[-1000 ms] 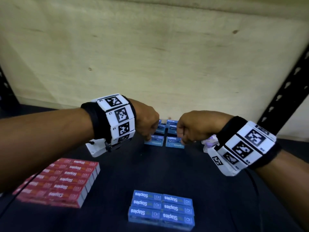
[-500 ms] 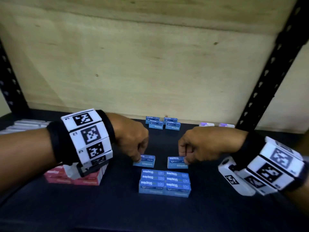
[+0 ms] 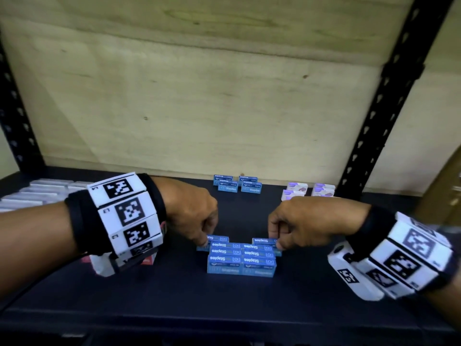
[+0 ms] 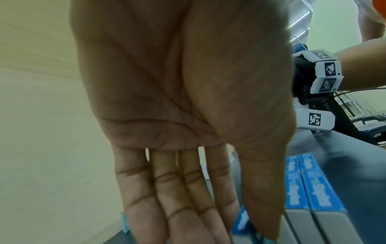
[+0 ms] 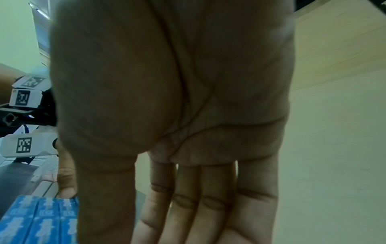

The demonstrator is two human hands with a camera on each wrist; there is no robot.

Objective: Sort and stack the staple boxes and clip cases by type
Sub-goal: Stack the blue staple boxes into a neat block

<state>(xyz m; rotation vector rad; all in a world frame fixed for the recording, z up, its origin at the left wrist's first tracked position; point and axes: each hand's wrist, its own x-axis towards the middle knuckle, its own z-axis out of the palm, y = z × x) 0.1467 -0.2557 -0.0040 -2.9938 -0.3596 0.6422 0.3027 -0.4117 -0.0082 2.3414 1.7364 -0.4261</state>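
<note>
My left hand [image 3: 205, 242] pinches a blue staple box [image 3: 217, 238] at the far left corner of the near blue stack [image 3: 241, 260]. My right hand [image 3: 277, 243] pinches a second blue staple box [image 3: 264, 240] at the stack's far right corner. Both boxes sit level with the stack's top; I cannot tell if they rest on it. In the left wrist view thumb and fingers grip the left box [image 4: 241, 222] beside the stack [image 4: 311, 191]. In the right wrist view the stack [image 5: 41, 219] lies left of my thumb, and the held box is hidden.
More blue staple boxes [image 3: 236, 184] stand at the back by the plywood wall. Purple and white clip cases [image 3: 309, 191] sit at the back right. Red staple boxes [image 3: 149, 260] lie behind my left wrist. Pale cases [image 3: 37, 193] line the far left. A black shelf post [image 3: 374, 116] rises at right.
Both hands have carried a blue box each from the back group towards me, down to the far edge of the near blue stack.
</note>
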